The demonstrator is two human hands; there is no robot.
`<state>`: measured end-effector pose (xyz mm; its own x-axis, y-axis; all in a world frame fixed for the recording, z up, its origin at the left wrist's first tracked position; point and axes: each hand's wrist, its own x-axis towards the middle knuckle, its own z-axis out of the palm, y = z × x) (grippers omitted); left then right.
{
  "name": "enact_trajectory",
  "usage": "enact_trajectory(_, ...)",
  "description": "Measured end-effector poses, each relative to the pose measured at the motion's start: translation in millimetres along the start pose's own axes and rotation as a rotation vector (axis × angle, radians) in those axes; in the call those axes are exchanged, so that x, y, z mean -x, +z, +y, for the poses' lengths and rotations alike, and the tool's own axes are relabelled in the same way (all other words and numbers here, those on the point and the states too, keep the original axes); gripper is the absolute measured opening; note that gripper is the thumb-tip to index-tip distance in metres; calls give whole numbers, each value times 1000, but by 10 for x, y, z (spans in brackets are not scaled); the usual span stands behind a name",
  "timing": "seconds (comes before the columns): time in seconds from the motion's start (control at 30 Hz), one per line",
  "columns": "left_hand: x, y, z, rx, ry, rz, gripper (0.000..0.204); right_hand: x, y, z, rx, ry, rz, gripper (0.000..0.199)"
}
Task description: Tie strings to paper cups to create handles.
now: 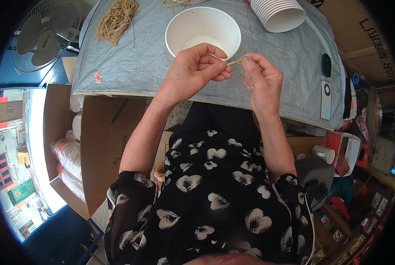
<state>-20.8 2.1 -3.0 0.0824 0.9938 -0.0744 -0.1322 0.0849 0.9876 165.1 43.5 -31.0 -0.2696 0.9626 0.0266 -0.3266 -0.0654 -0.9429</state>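
A short piece of tan twine (235, 62) is stretched between my two hands, just in front of a white paper tub. My left hand (197, 68) pinches one end between thumb and finger. The other end is gripped by the thumb and fingertips of my right hand (263, 79). Behind my fingers the wide white tub (184, 31) stands on the grey-covered table (140, 66), its mouth facing up. A bundle of loose tan twine (117, 22) lies at the far left of the table.
A stack of white cups (278, 16) with red stripes lies on its side at the far right. A black object (326, 65) and a phone (326, 100) rest near the right edge. A cardboard box (104, 145) with wrapped cups stands below left; a fan (46, 39) is at upper left.
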Motion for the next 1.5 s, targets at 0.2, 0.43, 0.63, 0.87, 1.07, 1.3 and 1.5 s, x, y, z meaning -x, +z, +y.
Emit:
enact_trajectory(0.2, 6, 3, -23, -40, 35, -2, 24, -7, 14, -57, 31, -18, -9, 20)
enact_trajectory(0.43, -42, 79, 11, -326, 197, 62, 18, -12, -15, -335, 275, -35, -95, 15)
enact_trajectory(0.63, 51, 88, 123, -479, 169, 110, 10, -21, -227, -475, 411, -63, -228, 11)
enact_trajectory(0.87, 97, 103, -99, -765, 392, 278, 15, 131, -185, -722, 262, -218, -63, 12)
enact_trajectory(1.07, 152, 101, -65, -1142, 416, 378, 20, 171, -210, -690, 207, -176, -40, 11)
enact_trajectory(1.3, 150, 29, -99, -1271, 351, 496, 20, 181, -374, -713, 9, -154, -95, 23)
enact_trajectory(1.5, 94, 611, -34, -203, 128, 88, 29, 182, -332, -615, -83, -28, -142, 34)
